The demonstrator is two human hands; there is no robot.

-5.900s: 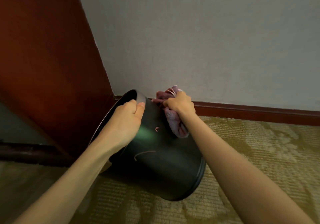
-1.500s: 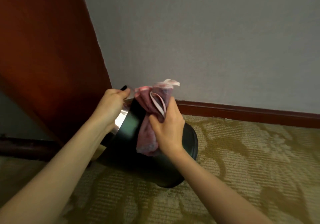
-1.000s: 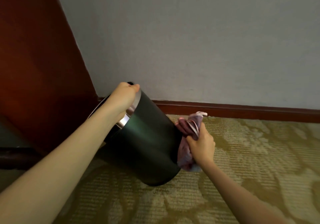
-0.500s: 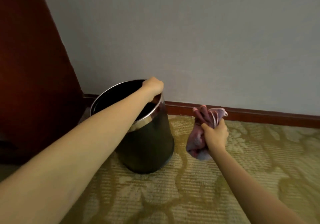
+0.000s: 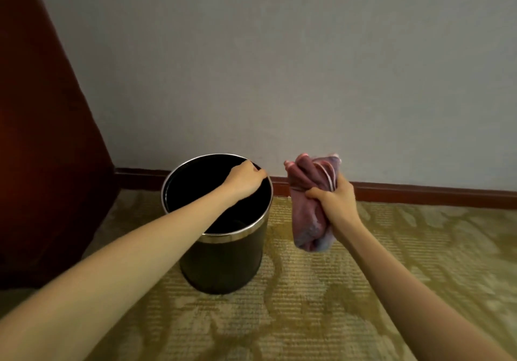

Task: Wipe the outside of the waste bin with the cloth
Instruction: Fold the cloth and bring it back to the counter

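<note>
The waste bin (image 5: 223, 260) stands upright on the patterned carpet (image 5: 307, 310), near the skirting board (image 5: 419, 192) and a dark wooden panel (image 5: 42, 137). The left hand (image 5: 246, 181) reaches across the opening, and its grip is closed over the far rim. This is judged to steady the bin against sliding or tipping under wiping pressure.

The right hand (image 5: 333, 202) is held to the right of the bin, its grip clamped round the middle of a bunched pink-mauve cloth (image 5: 306, 220). The cloth is clear of the bin wall, so there is no wiping contact at present. Bunching gives a firm pad.

The bin is cylindrical, with a dark glossy wall, a bright metal band at the rim and a dark interior with no visible contents. No soiling can be made out on the wall.
</note>
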